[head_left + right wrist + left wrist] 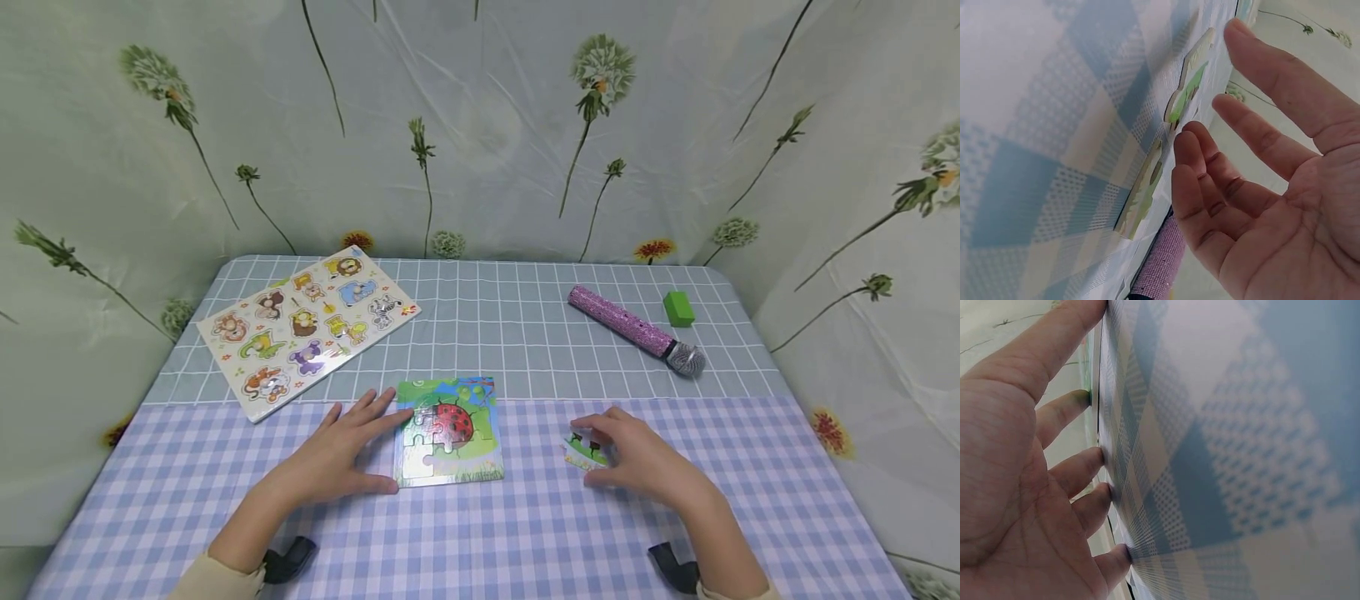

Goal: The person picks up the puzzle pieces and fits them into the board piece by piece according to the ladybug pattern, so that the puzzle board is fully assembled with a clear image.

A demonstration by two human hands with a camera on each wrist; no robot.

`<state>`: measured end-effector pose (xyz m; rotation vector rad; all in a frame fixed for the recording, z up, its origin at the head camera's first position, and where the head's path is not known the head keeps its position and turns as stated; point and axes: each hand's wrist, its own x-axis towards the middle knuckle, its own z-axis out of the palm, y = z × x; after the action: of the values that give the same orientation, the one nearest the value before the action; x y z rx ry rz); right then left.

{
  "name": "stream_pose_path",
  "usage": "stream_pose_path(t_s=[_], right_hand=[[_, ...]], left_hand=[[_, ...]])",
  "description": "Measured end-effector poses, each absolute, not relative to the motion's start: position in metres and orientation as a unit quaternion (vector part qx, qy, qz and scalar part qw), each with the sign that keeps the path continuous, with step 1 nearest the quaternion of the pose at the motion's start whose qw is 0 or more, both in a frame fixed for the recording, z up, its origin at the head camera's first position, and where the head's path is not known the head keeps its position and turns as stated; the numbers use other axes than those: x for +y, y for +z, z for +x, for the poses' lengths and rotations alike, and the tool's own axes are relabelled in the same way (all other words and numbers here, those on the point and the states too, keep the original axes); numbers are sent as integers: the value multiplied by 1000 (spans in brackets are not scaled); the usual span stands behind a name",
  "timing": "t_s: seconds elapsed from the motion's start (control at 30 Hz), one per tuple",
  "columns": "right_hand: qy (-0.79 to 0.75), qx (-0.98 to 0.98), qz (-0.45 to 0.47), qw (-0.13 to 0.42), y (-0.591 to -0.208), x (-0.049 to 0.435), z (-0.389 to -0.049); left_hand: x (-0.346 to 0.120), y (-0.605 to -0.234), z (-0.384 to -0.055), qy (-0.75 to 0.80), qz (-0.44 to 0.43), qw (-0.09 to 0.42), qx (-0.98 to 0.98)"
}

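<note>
A square ladybug jigsaw puzzle (450,481) lies on the checked cloth, its lower left area pale and marked with piece outlines. My left hand (330,458) is at its left edge, fingers spread, the index fingertip over the edge and the thumb by the lower left corner. Loose puzzle pieces (583,452) lie right of the board, partly hidden by my right hand (633,458). In the right wrist view, two pieces show, one a green-and-cream puzzle piece (1192,84). The right fingers bend loosely beside them, with nothing seen between fingers and thumb.
An animal picture board (322,333) lies at the back left, over something green. A pink glittery microphone (622,321) rests at the back right, with a green block (678,309) just beyond its head. A flowered curtain (495,125) hangs behind the table.
</note>
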<state>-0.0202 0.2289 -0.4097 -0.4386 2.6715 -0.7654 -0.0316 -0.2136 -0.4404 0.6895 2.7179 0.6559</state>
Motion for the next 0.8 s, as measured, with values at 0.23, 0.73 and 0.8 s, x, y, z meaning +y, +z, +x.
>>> stream_pose_path(t_s=[0.23, 0.73, 0.8], right_hand=[[-277, 933, -158, 169, -413, 229, -19], [-279, 932, -164, 163, -419, 226, -22], [-276, 933, -168, 160, -419, 226, -23]], left_hand=[[-213, -440, -31, 230, 235, 131, 935], [-213, -441, -30, 237, 235, 123, 935], [-213, -441, -30, 237, 235, 124, 935]])
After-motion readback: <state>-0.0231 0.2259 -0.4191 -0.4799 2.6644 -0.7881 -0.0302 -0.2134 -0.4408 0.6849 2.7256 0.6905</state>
